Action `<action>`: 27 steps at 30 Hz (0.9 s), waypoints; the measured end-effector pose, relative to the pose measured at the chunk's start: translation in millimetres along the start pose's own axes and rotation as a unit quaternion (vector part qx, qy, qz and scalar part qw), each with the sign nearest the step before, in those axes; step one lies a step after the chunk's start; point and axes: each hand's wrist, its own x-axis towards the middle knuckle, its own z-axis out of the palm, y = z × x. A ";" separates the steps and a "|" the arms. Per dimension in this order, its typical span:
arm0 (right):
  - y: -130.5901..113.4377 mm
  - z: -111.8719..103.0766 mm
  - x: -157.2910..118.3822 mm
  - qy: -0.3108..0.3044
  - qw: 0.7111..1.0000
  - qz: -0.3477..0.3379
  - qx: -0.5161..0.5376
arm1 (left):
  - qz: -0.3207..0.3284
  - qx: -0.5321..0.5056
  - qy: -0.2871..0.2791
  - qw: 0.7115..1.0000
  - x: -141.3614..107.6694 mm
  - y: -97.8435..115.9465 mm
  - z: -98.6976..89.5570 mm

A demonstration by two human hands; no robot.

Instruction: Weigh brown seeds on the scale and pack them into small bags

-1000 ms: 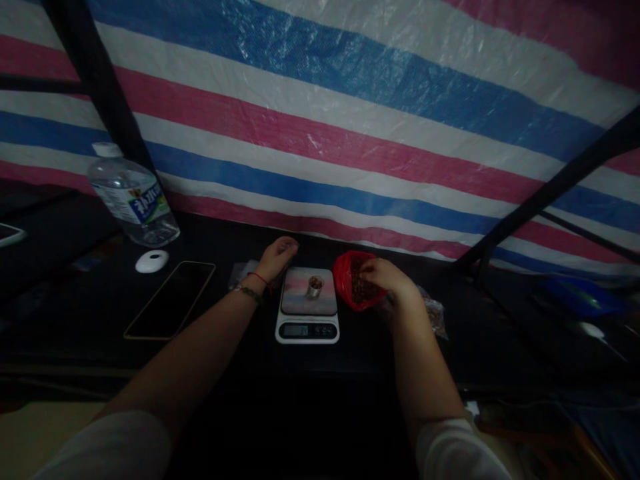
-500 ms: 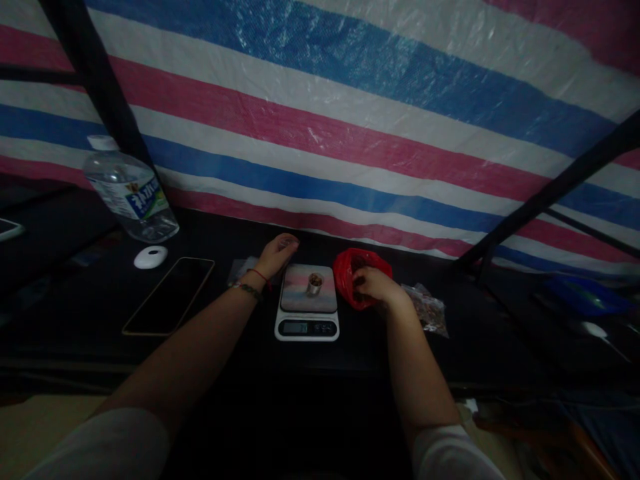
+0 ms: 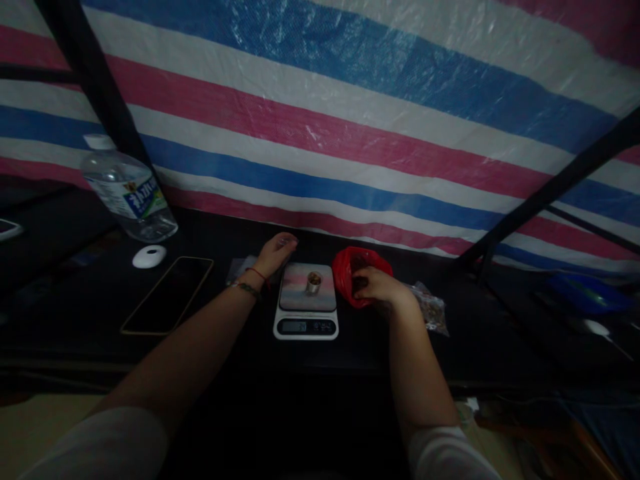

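Right hand point(image 3: 383, 287) in the red bag point(image 3: 342, 277), left hand point(image 3: 277, 255) by the scale point(image 3: 294, 301)

Behind the black counter point(image 3: 345, 353) I see a striped sheet point(image 3: 300, 117). Both forearms reach forward; the right hand bends inward, fingers loosely curled inside the bag, their tips and any catch hidden. The left fingers curl partway at the scale's far left corner; I can't tell whether they grip anything. The bottle point(image 3: 127, 193) has white Chinese characters on blue (blurry from here). The scale's digits are faint; a small filled cup point(image 3: 314, 285) stands on its plate.
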 end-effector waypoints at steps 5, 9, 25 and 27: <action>-8.1 -0.9 -5.5 -0.003 0.999 0.033 -0.031 | 0.006 -0.011 0.003 1.000 0.2 -2.3 0.6; -11.0 -2.6 -5.3 -0.023 0.999 0.035 -0.013 | 0.011 -0.004 0.004 1.000 1.5 -4.8 0.5; -7.1 -7.4 0.9 0.028 0.999 -0.020 -0.005 | 0.005 0.008 -0.007 1.000 1.0 0.2 0.4; -5.1 -5.9 0.3 0.004 1.000 -0.014 -0.008 | 0.008 0.009 -0.008 1.000 0.9 0.2 0.4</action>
